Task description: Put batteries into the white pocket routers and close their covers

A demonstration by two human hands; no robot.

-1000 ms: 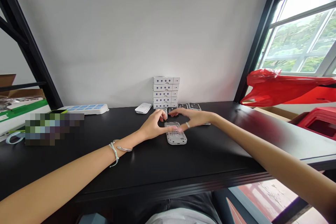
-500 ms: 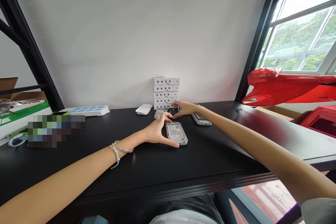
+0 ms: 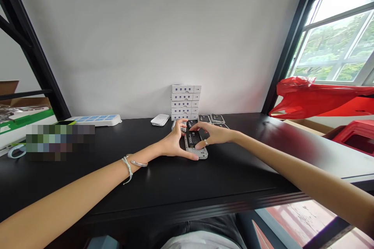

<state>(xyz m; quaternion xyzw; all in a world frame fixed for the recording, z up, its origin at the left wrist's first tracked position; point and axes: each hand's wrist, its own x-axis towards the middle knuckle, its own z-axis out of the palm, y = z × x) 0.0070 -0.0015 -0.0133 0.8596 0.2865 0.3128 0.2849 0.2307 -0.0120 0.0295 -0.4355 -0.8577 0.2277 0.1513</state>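
Note:
A white device with an open back (image 3: 201,153) lies on the black table in front of me. My left hand (image 3: 178,144) curves around its left side, thumb at the near edge and fingers at the far end. Between the thumb and fingers of my right hand (image 3: 214,134) is a black battery (image 3: 193,139) with "3000" printed on it, held over the device's back. Behind the hands stands a stack of white boxes (image 3: 182,104). More black batteries (image 3: 217,118) lie to its right, and another device is partly hidden behind my left fingers.
White covers (image 3: 160,120) are piled left of the boxes. A white power strip (image 3: 96,120) and a blurred patch lie farther left, near a green and white box (image 3: 27,122). At the right hangs a red plastic bag (image 3: 318,97) above a red container (image 3: 358,134).
My right hand has come nearer from beside the boxes, bringing a battery over the device. My left hand has stayed around the device.

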